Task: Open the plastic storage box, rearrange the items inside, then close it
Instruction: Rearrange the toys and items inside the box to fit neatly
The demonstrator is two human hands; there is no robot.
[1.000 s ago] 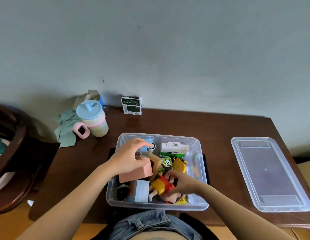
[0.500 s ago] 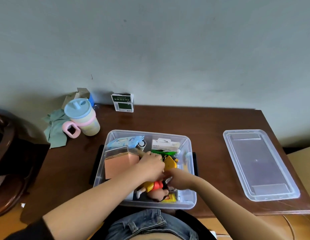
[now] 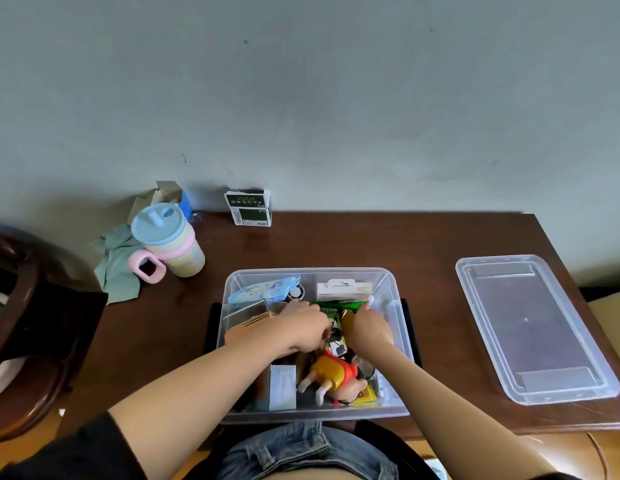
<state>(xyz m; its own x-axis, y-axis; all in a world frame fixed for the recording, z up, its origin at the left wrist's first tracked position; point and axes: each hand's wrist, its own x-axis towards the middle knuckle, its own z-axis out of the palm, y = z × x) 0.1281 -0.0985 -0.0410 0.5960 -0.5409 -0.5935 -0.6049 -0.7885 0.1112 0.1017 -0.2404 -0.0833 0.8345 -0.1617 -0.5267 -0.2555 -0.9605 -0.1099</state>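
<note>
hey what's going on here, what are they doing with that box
A person is sorting through an open clear plastic storage box on a brown table. Both hands, left and right, are down among the items in its middle; what they hold is hidden. A toy figure lies near the front. The lid lies off to the right.

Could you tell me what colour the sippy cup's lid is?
Pale blue, seen in the head view, on the handled sippy cup.

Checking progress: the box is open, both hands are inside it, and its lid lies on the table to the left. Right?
Not quite: the head view shows the lid on the table to the right of the box. Both hands, left and right, are inside.
</note>
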